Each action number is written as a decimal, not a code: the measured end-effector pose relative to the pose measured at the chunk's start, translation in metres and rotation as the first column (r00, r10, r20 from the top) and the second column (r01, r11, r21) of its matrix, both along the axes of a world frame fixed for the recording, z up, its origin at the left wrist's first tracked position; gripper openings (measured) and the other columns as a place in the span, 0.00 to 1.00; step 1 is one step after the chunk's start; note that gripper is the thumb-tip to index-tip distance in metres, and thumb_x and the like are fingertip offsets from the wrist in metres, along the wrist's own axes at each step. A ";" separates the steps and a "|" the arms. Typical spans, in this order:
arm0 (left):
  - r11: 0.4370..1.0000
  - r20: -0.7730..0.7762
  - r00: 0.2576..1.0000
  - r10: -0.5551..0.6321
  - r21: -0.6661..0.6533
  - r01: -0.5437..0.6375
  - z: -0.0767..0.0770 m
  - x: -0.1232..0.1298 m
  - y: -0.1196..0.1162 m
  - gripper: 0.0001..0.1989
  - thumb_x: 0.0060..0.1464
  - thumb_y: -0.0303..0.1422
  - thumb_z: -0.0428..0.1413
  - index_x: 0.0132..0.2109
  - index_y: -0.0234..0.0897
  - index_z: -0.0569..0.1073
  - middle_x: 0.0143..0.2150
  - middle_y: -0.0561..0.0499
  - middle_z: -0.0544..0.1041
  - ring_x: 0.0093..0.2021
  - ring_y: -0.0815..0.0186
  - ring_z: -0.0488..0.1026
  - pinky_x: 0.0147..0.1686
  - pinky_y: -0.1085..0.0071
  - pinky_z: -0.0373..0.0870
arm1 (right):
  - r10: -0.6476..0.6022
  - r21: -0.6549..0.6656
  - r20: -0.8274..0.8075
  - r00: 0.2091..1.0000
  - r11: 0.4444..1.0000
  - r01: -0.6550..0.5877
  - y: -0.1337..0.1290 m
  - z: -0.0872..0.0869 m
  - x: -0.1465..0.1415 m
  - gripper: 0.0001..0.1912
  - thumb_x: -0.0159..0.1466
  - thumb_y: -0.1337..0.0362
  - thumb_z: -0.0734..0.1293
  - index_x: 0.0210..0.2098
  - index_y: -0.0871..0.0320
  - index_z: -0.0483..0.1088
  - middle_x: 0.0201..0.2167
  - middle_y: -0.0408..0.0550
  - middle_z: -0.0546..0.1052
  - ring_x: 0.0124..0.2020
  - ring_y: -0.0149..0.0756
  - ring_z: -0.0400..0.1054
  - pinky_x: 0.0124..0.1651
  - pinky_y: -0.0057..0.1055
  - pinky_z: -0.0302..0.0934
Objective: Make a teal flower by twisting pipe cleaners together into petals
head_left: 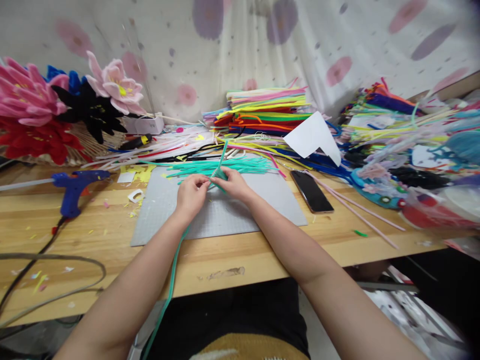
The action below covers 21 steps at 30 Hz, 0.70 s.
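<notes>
In the middle of the grey cutting mat [161,215], my left hand [192,194] and my right hand [233,183] meet with their fingertips close together. Teal pipe cleaners [221,173] are gripped in my right hand, one strand sticking up above the fingers. My left fingers pinch the teal pipe cleaners near their lower end; the exact hold is partly hidden. A long green strip [174,270] comes out beneath my left wrist and hangs over the table edge toward my lap. Just behind my hands lies a loose bundle of teal pipe cleaners [247,165].
A blue glue gun [77,190] with its cable stands at left, below fuzzy flowers [93,107]. A phone [311,191] lies right of the mat, near pink pipe cleaners [360,212]. Stacked colourful pipe cleaners [268,110] and a white paper piece [315,137] are behind.
</notes>
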<state>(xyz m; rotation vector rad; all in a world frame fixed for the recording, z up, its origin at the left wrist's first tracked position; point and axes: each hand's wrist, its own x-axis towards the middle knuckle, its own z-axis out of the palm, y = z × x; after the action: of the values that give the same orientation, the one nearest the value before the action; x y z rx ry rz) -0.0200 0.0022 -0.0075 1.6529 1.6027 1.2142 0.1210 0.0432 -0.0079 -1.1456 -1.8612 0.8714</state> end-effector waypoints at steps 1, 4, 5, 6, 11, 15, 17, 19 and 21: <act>0.995 0.123 0.992 -0.010 -0.099 0.022 0.000 0.000 0.001 0.07 0.47 0.34 0.56 0.29 0.34 0.75 0.29 0.49 0.75 0.28 0.66 0.71 0.27 0.70 0.69 | 0.004 0.028 0.012 1.000 1.000 -0.005 0.000 0.000 0.000 0.15 0.53 0.56 0.65 0.21 0.58 0.57 0.21 0.38 0.61 0.27 0.28 0.54 0.32 0.27 0.49; 0.946 0.415 0.910 -0.014 -0.289 0.146 0.004 -0.002 0.003 0.12 0.39 0.38 0.62 0.28 0.33 0.74 0.22 0.52 0.71 0.23 0.69 0.68 0.20 0.73 0.66 | 0.037 0.081 0.032 0.999 0.996 -0.039 -0.002 0.000 0.001 0.12 0.54 0.58 0.64 0.22 0.58 0.59 0.23 0.40 0.63 0.28 0.29 0.56 0.34 0.27 0.50; 0.930 0.472 0.881 -0.019 -0.314 0.189 0.006 -0.003 0.003 0.14 0.35 0.39 0.64 0.27 0.32 0.74 0.22 0.52 0.71 0.23 0.69 0.68 0.20 0.74 0.65 | 0.046 0.086 0.034 0.998 0.995 -0.049 -0.002 0.001 0.001 0.12 0.54 0.58 0.64 0.23 0.58 0.60 0.24 0.40 0.64 0.29 0.29 0.57 0.35 0.27 0.51; 0.913 0.513 0.858 -0.023 -0.339 0.228 0.008 -0.005 0.003 0.16 0.32 0.39 0.65 0.27 0.32 0.74 0.22 0.52 0.71 0.23 0.70 0.68 0.20 0.75 0.66 | 0.054 0.084 0.034 0.998 0.995 -0.056 -0.002 0.001 0.001 0.11 0.54 0.59 0.64 0.23 0.59 0.61 0.25 0.41 0.65 0.30 0.30 0.57 0.35 0.27 0.51; 0.885 0.572 0.820 0.033 -0.397 0.242 0.013 -0.010 0.003 0.17 0.29 0.38 0.67 0.26 0.32 0.74 0.22 0.52 0.71 0.23 0.71 0.68 0.18 0.77 0.63 | 0.086 0.059 0.050 0.995 0.994 -0.089 -0.003 0.001 0.002 0.09 0.56 0.60 0.63 0.26 0.59 0.64 0.28 0.43 0.68 0.32 0.31 0.60 0.38 0.27 0.53; 0.865 0.546 0.836 0.058 -0.446 0.231 0.012 -0.011 0.003 0.14 0.30 0.35 0.67 0.24 0.31 0.73 0.19 0.54 0.69 0.19 0.75 0.63 0.18 0.78 0.61 | 0.114 0.073 0.099 0.989 0.990 -0.121 -0.002 -0.001 0.002 0.07 0.56 0.62 0.63 0.26 0.59 0.64 0.28 0.43 0.69 0.33 0.32 0.60 0.38 0.28 0.53; 0.849 0.540 0.840 0.053 -0.468 0.247 0.012 -0.012 0.003 0.13 0.31 0.35 0.67 0.23 0.31 0.72 0.19 0.54 0.69 0.19 0.75 0.62 0.18 0.78 0.61 | 0.128 0.090 0.113 0.985 0.986 -0.138 -0.002 -0.002 0.001 0.06 0.56 0.62 0.63 0.27 0.59 0.65 0.29 0.44 0.69 0.33 0.32 0.60 0.38 0.28 0.53; 0.841 0.543 0.839 0.037 -0.471 0.268 0.013 -0.011 0.002 0.12 0.33 0.34 0.66 0.23 0.31 0.72 0.19 0.53 0.69 0.20 0.75 0.63 0.19 0.77 0.62 | 0.144 0.103 0.115 0.983 0.982 -0.156 -0.003 -0.003 0.001 0.06 0.57 0.63 0.63 0.27 0.59 0.65 0.30 0.45 0.69 0.34 0.33 0.61 0.39 0.29 0.54; 0.857 0.535 0.845 0.018 -0.444 0.263 0.012 -0.010 0.001 0.12 0.34 0.35 0.65 0.22 0.31 0.71 0.19 0.53 0.69 0.20 0.74 0.64 0.20 0.77 0.63 | 0.149 0.101 0.108 0.983 0.982 -0.160 -0.003 -0.004 0.001 0.07 0.57 0.62 0.62 0.29 0.60 0.66 0.30 0.46 0.70 0.34 0.34 0.62 0.40 0.30 0.55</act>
<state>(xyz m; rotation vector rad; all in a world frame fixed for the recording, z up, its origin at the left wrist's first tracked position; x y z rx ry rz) -0.0295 0.0037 0.0048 0.9636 1.2842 0.9521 0.1222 0.0403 -0.0117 -1.0040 -2.0755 0.7988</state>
